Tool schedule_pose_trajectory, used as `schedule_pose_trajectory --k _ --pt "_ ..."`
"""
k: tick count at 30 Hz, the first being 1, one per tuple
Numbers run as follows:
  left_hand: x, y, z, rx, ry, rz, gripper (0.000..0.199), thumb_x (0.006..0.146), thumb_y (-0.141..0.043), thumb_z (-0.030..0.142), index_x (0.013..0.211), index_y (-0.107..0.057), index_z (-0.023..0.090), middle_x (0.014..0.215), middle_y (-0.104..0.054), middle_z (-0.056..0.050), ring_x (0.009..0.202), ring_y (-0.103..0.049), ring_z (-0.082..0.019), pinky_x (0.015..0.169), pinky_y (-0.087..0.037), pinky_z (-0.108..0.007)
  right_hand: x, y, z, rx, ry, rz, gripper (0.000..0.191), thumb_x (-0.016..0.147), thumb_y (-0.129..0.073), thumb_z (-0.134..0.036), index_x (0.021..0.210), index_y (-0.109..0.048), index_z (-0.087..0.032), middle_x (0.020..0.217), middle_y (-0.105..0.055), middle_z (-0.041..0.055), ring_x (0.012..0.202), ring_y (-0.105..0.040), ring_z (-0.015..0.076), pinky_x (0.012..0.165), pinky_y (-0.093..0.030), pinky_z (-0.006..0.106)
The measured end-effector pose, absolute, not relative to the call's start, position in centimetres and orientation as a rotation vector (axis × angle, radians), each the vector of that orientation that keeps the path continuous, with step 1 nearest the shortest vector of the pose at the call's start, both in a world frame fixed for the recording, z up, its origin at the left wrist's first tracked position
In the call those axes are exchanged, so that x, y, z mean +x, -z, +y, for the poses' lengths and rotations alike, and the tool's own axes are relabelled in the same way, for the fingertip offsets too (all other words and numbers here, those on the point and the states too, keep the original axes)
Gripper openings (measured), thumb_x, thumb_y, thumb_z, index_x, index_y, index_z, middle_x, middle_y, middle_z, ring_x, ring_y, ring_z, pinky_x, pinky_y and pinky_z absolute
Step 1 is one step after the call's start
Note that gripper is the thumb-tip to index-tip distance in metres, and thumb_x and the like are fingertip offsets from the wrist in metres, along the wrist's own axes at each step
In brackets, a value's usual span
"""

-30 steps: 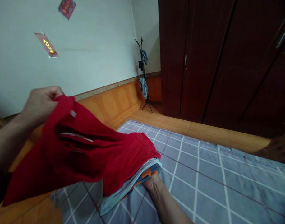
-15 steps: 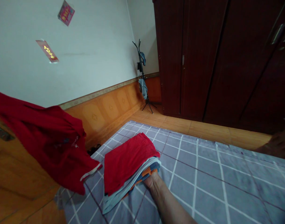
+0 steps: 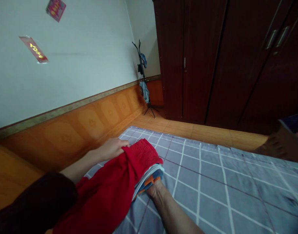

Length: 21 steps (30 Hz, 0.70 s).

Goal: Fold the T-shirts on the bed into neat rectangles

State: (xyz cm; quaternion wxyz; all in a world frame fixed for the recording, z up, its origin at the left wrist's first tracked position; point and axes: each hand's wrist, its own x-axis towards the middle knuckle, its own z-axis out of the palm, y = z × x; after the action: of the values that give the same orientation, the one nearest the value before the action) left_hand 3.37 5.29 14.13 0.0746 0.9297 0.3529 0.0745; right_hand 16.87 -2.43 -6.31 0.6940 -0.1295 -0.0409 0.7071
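Observation:
Pinched in the fingers of my left hand [image 3: 112, 149] is the edge of a loose red garment [image 3: 107, 188]. The garment drapes over the left part of a folded clothes stack and down toward the near edge of the bed. The stack of folded clothes [image 3: 146, 156] has a red piece on top, with pale grey and blue-and-orange layers below. At its near right edge is my right hand [image 3: 153, 188], tucked beneath the lower layers. The fingers of that hand are hidden by the cloth.
The clothes rest on a bed [image 3: 207, 185] with a grey checked cover. Beyond the bed's far edge stand a dark wooden wardrobe [image 3: 195, 65] and a coat rack [image 3: 144, 78]. A cardboard box [image 3: 280, 143] is at right. The wall [image 3: 90, 42] lies to the left.
My left hand has come into view with the red garment, which moved right and down from the raised spot at left onto the stack. My right hand stays under the stack's edge.

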Motion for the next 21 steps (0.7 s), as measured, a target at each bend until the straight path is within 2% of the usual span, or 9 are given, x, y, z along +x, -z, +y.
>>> schedule_pose_trajectory --k 3,8,11,15,18,21 --pt "6.5 -9.2 6.0 2.708 -0.256 0.881 0.020 0.075 -0.049 0.010 0.073 -0.066 0.021 0.077 -0.067 0.000 0.076 -0.061 -0.016 0.071 -0.043 -0.024 16.9 6.5 -2.2 -0.284 -1.637 -0.100 0.015 0.073 -0.059 -0.029 0.082 -0.070 -0.022 0.082 -0.073 0.0061 0.093 -0.066 0.0252 0.085 -0.051 0.044" --pt "9.7 -6.2 7.5 2.584 -0.439 0.855 0.030 0.075 -0.041 0.005 0.087 -0.065 0.019 0.090 -0.068 -0.001 0.087 -0.061 -0.014 0.083 -0.043 -0.023 16.9 6.8 -2.1 -0.289 -1.686 -0.096 0.020 0.075 -0.057 -0.035 0.083 -0.070 -0.022 0.083 -0.074 0.0061 0.092 -0.067 0.0252 0.083 -0.052 0.045" --pt "10.9 -4.0 8.9 2.536 -0.519 0.881 0.028 0.073 -0.044 0.002 0.083 -0.066 0.017 0.089 -0.068 -0.003 0.090 -0.061 -0.016 0.087 -0.043 -0.026 16.9 6.6 -2.3 -0.307 -1.681 -0.085 0.019 0.074 -0.057 -0.033 0.080 -0.070 -0.023 0.085 -0.074 0.0055 0.089 -0.067 0.0246 0.082 -0.053 0.043" --pt "11.3 -0.7 10.5 2.504 -0.529 0.842 0.018 0.077 -0.052 0.009 0.085 -0.067 0.017 0.097 -0.067 -0.006 0.096 -0.060 -0.018 0.091 -0.043 -0.028 16.9 6.1 -2.4 -0.301 -1.685 -0.084 0.023 0.075 -0.056 -0.036 0.085 -0.071 -0.022 0.092 -0.073 0.0047 0.089 -0.067 0.0237 0.082 -0.053 0.041" --pt "10.9 0.5 11.0 2.488 -0.507 0.803 0.021 0.080 -0.056 0.016 0.098 -0.067 0.018 0.105 -0.065 -0.007 0.100 -0.059 -0.019 0.092 -0.043 -0.030 17.0 5.8 -2.5 -0.271 -1.700 -0.106 0.029 0.078 -0.054 -0.040 0.092 -0.071 -0.022 0.096 -0.073 0.0055 0.094 -0.066 0.0234 0.083 -0.053 0.040" --pt "10.7 0.8 11.0 2.478 -0.512 0.820 0.022 0.082 -0.056 0.019 0.101 -0.067 0.020 0.105 -0.064 -0.007 0.099 -0.058 -0.019 0.092 -0.043 -0.032 16.9 5.8 -2.5 -0.261 -1.692 -0.114 0.028 0.078 -0.054 -0.039 0.093 -0.071 -0.023 0.096 -0.072 0.0044 0.097 -0.064 0.0227 0.085 -0.052 0.039"
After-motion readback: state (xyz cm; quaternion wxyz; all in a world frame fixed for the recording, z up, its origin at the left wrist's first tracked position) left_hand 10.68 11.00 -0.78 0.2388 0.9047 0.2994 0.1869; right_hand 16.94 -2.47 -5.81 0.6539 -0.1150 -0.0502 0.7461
